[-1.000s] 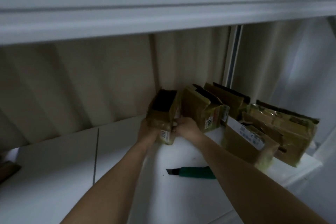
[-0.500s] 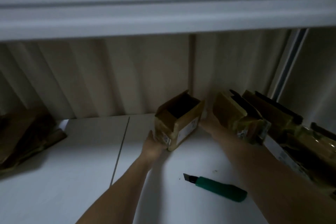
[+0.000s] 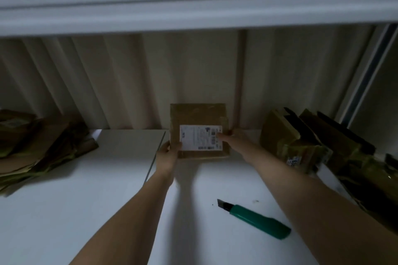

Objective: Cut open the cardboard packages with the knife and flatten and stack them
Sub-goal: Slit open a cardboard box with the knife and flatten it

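White table (image 3: 64,211), dim light, a thin seam running front to back just left of centre. Pale curtain (image 3: 129,84) hangs in folds along the table's far edge; a white horizontal rail or shelf edge (image 3: 193,6) crosses above it, a vertical frame strip (image 3: 364,84) at the far right. Brown cardboard package (image 3: 199,130) sits at the middle of the far edge, standing up against the curtain, white shipping label (image 3: 201,137) facing the camera. Left hand (image 3: 167,155) grip: thumb on the front and fingers curled round the package's lower left corner. Right hand (image 3: 233,139) grip: at the package's right edge, one finger laid on the label; how far the other fingers wrap behind, cannot tell. Green-handled knife (image 3: 256,218) lies flat near the table's front right, blade out and pointing to the far left, untouched, between the two forearms but closer to the right one. Row of unopened or part-open cardboard boxes (image 3: 301,142) crowds the far right corner and right edge, leaning, some with tape and small labels. Stack of flattened cardboard (image 3: 36,146) lies at the far left edge, well apart from the held package. A few dark specks on the table near the knife.
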